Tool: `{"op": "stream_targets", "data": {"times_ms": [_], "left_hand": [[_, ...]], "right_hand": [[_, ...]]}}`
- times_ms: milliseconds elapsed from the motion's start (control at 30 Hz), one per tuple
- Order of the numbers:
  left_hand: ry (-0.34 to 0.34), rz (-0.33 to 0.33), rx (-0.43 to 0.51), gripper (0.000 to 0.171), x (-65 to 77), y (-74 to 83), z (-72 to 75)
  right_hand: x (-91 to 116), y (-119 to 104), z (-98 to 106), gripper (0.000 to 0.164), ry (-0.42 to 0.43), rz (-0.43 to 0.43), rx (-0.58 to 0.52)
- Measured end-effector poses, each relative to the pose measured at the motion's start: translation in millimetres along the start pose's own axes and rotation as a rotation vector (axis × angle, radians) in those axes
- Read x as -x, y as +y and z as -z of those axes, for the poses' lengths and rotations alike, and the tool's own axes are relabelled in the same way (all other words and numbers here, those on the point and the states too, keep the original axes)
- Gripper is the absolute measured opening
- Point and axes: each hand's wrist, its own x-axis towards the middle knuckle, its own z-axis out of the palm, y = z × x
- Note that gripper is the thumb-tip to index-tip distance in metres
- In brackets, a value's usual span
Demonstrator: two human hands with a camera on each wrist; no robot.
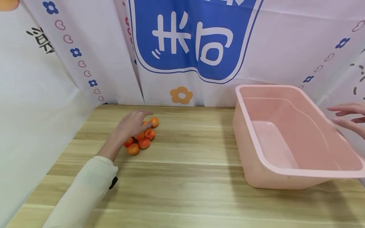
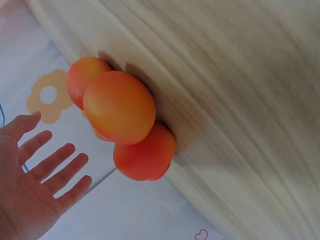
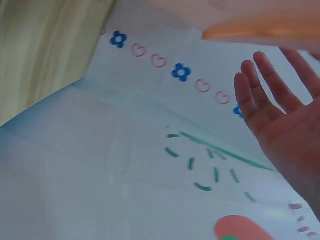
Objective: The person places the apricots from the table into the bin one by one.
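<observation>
Several round orange-red fruits that look like apricots [image 1: 144, 142] lie clustered on the left part of the table. My left hand [image 1: 131, 124] hovers over the back of that cluster and hides part of it. In the left wrist view its fingers [image 2: 65, 167] are spread, with the apricots [image 2: 120, 107] beside them and nothing held. Past the right rim of a pink plastic tub [image 1: 252, 139], my right hand [image 1: 352, 114] reaches in from the edge of the head view. Loosely extended, empty fingers of the right hand [image 3: 295, 130] show in the right wrist view, below a pink edge.
The tub has high walls, and its visible inside is bare. Beneath everything is a wood-grain table [image 1: 182, 186]. A printed white cloth [image 1: 199, 91] hangs along the back edge, and white sheets [image 1: 37, 110] close off the sides.
</observation>
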Motion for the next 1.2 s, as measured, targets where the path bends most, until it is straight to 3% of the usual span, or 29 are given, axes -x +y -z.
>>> {"op": "stream_targets", "data": {"times_ms": [167,433,500,633,733,800,900,1100,1200], "left_hand": [[-0.024,0.016,-0.003,0.051,-12.1,-6.7,-3.4],[-0.109,0.046,0.064,0.050,-23.8,-13.6,-9.6],[-0.123,0.040,0.088,0.050,-26.1,-14.6,-10.8],[-0.149,0.021,0.135,0.051,-31.6,-18.0,-13.3],[-0.163,0.011,0.160,0.050,-35.1,-20.4,-15.0],[-0.167,0.008,0.175,0.049,-37.4,-21.0,-16.2],[-0.168,0.000,0.189,0.047,-40.7,-21.3,-17.6],[-0.181,0.014,0.200,0.042,-44.6,-17.3,-20.0],[-0.187,0.027,0.195,0.041,-46.1,-15.6,-21.5]], "right_hand": [[-3,26,-2,0.058,-0.127,-0.017,-0.232],[-8,52,-2,0.056,-0.367,-0.080,-0.244],[-7,52,-3,0.055,-0.388,-0.108,-0.253],[-6,49,-6,0.057,-0.417,-0.254,-0.290],[-9,49,-10,0.059,-0.418,-0.306,-0.463],[-9,49,-12,0.061,-0.424,-0.278,-0.623],[-7,49,-16,0.064,-0.409,-0.231,-0.775],[-2,46,-23,0.067,-0.406,-0.136,-0.911],[-1,44,-24,0.069,-0.424,-0.134,-0.978]]}}
